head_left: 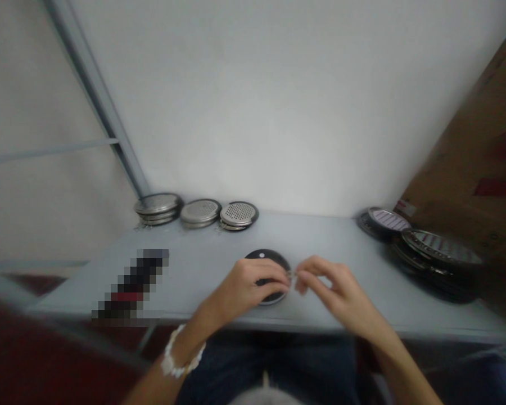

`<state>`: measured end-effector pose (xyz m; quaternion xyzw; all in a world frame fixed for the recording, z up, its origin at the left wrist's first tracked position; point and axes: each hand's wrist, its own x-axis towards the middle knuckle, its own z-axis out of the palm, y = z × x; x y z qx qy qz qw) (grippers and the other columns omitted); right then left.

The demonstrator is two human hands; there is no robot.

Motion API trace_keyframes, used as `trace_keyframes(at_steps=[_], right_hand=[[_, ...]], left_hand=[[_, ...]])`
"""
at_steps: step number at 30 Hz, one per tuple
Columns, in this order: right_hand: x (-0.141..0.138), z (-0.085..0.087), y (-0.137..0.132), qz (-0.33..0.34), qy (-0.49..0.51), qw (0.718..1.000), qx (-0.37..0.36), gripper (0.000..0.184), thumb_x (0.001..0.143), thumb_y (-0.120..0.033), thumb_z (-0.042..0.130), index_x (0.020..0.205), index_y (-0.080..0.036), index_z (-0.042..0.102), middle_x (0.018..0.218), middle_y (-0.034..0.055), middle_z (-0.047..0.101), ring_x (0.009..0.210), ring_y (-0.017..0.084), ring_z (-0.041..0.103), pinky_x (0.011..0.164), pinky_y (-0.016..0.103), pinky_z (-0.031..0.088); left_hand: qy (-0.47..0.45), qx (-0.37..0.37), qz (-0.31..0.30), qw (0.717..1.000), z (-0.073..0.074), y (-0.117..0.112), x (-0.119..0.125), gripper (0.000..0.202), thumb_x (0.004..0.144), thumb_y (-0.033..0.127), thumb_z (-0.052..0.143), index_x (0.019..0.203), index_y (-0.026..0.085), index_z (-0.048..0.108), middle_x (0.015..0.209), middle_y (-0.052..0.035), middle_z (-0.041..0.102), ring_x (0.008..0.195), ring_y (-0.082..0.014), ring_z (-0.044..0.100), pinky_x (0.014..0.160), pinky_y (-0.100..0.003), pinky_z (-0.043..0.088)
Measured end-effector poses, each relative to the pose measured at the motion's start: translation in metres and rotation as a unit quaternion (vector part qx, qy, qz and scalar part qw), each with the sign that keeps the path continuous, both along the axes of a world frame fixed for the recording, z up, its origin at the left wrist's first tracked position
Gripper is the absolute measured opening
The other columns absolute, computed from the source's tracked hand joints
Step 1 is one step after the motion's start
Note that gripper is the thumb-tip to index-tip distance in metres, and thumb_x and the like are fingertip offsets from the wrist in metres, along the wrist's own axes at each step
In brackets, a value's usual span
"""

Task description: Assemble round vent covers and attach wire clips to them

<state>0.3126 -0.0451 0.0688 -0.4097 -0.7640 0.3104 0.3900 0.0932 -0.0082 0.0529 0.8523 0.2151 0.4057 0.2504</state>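
Note:
A round black disc [273, 259] with a small white dot near its far edge lies on the table in front of me. My left hand [259, 278], with a white beaded bracelet at the wrist, lies over the disc, its thumb and fingers pinched together at the disc's right edge. Just right of that edge, my right hand [324, 284] is closed in a pinch. Between the two sets of fingertips is a small pale, metallic-looking bit [293, 275], too blurred to name. Part of the disc is hidden under my left hand.
Along the wall stand stacks of round metal pieces, one with a perforated top [239, 214]. Dark round pieces with shiny rims [441, 253] are piled at the right, by a cardboard box [468, 146]. A pixelated dark object [130, 287] lies at the left on the grey table [194, 281].

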Motion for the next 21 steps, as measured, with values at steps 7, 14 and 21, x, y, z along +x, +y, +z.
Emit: trace_keyframes(at_steps=[7, 14, 21], right_hand=[[-0.005, 0.001, -0.004, -0.008, -0.025, 1.0, 0.012, 0.023, 0.103, -0.031, 0.051, 0.087, -0.021, 0.064, 0.077, 0.0006, 0.072, 0.074, 0.015, 0.068, 0.071, 0.024, 0.049], [-0.005, -0.001, 0.0, -0.023, -0.022, 0.999, 0.02, 0.024, 0.102, -0.031, 0.051, 0.085, -0.022, 0.065, 0.077, 0.0001, 0.072, 0.074, 0.015, 0.068, 0.07, 0.023, 0.049], [-0.007, 0.002, -0.003, -0.015, -0.013, 1.0, 0.011, 0.025, 0.102, -0.032, 0.052, 0.084, -0.021, 0.066, 0.077, 0.001, 0.073, 0.075, 0.015, 0.069, 0.072, 0.024, 0.049]], left_hand=[[-0.014, 0.006, 0.086, 0.996, -0.003, 0.0, 0.004, 0.008, 0.09, 0.012, 0.071, 0.087, 0.017, 0.076, 0.09, -0.0028, 0.077, 0.085, -0.0156, 0.071, 0.084, -0.022, 0.053], [0.006, -0.079, 0.068, 0.995, 0.004, -0.003, 0.004, 0.009, 0.085, 0.011, 0.076, 0.082, 0.019, 0.075, 0.097, -0.0015, 0.077, 0.091, -0.0163, 0.071, 0.087, -0.024, 0.051], [0.007, -0.148, 0.003, 0.989, 0.01, -0.003, -0.004, 0.01, 0.081, 0.009, 0.079, 0.08, 0.019, 0.077, 0.088, -0.001, 0.077, 0.087, -0.016, 0.072, 0.085, -0.023, 0.051]])
